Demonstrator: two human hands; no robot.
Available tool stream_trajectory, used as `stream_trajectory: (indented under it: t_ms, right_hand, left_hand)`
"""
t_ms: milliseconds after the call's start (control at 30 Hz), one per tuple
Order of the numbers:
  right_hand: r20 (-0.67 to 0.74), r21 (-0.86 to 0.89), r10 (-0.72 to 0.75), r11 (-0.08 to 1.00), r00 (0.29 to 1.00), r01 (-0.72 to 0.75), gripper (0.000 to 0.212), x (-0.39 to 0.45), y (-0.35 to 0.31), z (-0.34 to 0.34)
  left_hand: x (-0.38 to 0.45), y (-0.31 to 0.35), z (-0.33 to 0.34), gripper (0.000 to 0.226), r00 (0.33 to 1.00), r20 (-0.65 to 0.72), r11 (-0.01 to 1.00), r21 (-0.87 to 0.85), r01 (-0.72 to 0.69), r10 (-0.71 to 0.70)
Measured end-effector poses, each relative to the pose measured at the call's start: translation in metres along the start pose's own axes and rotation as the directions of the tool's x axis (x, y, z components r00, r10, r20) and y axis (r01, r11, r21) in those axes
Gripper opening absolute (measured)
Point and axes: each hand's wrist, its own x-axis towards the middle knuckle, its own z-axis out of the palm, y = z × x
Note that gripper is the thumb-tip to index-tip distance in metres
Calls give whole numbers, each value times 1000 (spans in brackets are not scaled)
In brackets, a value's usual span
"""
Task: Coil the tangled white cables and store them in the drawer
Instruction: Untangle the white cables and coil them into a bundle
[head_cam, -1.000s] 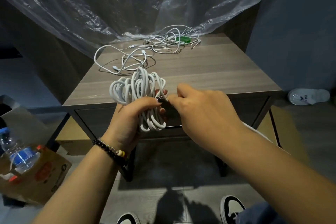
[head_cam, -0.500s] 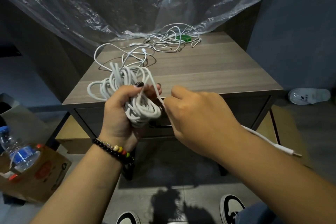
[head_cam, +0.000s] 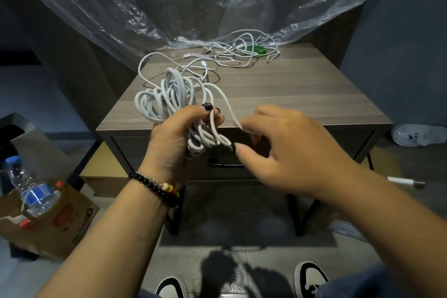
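At twelve o'clock on the desk [head_cam: 302,94], a loose tangle of thin white cables [head_cam: 242,50] is lying over a small green object [head_cam: 257,49], with another thin cable [head_cam: 193,65] trailing toward eleven o'clock. Crinkled clear plastic sheeting [head_cam: 169,2] is hanging behind and touching the desk's far edge. At eight o'clock a water bottle [head_cam: 31,191] is sitting in a cardboard box [head_cam: 60,225]; at three o'clock a pale slipper [head_cam: 418,134] is lying on the floor. The drawer [head_cam: 135,150] is sitting closed, its dark handle [head_cam: 225,164] partly hidden behind the hands.

The left hand [head_cam: 174,143] is gripping the coiled white cable bundle [head_cam: 169,97] around its waist, in front of the drawer. The right hand [head_cam: 285,147] is pinching the bundle's free strand between thumb and fingertips; the plug end [head_cam: 408,181] is dangling at three o'clock.

Compared with half a second ago, the left hand's grip has turned the bundle more upright, and the right hand has moved right, drawing the strand away from the coil.
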Motion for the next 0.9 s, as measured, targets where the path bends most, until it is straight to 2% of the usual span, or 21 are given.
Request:
stream_trajectory:
  t_ms: [100, 300, 467, 567, 633, 700, 833, 900]
  right_hand:
    - [-60, 53, -62, 997, 996, 65, 43, 0, 1, 1]
    - [-199, 15, -157, 986, 967, 163, 34, 0, 0, 13]
    - [-253, -120, -199, 978, 947, 173, 31, 1, 2, 13]
    - [-249, -152, -208, 973, 946, 174, 34, 1, -1, 16]
    - [-236, -145, -209, 973, 949, 178, 36, 0, -2, 15]
    - [-220, -134, -209, 974, 953, 182, 38, 0, -2, 14]
    - [-194, -124, -221, 972, 956, 200, 40, -1, -1, 13]
    - [-200, -116, -227, 972, 953, 207, 39, -3, -1, 13]
  left_hand:
    - [2, 0, -2, 5, 1000, -7, 999, 25, -19, 20]
    - [-2, -4, 2, 6, 992, 126, 997, -81, -13, 23]
    - [-8, -7, 6, 52, 984, 178, 995, -87, 37, -21]
    - [-9, -9, 7, 47, 981, 187, 983, -161, 83, -53]
    - [-8, -9, 6, 34, 983, 171, 977, -185, 104, -72]
    - [-7, -7, 4, 24, 978, 199, 984, -154, 91, -59]
    - [-10, -4, 0, 24, 944, 331, 1000, 1, -7, 6]
    - [-11, -5, 0, 24, 934, 357, 1000, -12, 8, -4]
